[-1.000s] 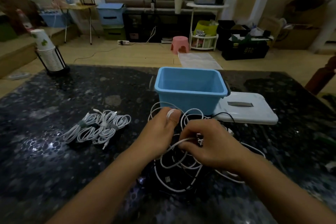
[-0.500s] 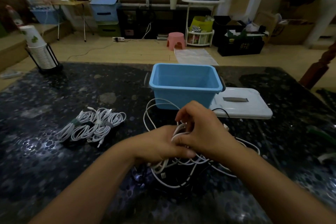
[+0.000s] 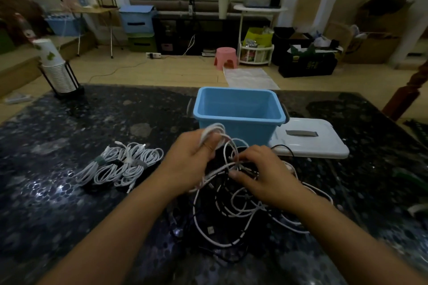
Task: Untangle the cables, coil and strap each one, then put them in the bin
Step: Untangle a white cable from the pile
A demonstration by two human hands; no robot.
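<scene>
Left hand (image 3: pixel 187 164) grip holds white cable loops (image 3: pixel 214 133); right hand (image 3: pixel 264 176) grip pinches tangled cables (image 3: pixel 234 206) beside it, blue bin (image 3: pixel 238 111) just beyond.

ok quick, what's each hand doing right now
Left hand: grips a white cable, loops bunched at its fingertips.
Right hand: pinches strands of the tangle on the table.

Glossy speckled stone table (image 3: pixel 97 192), smooth blue plastic bin (image 3: pixel 238 131), white plastic lid (image 3: pixel 324 146).
</scene>
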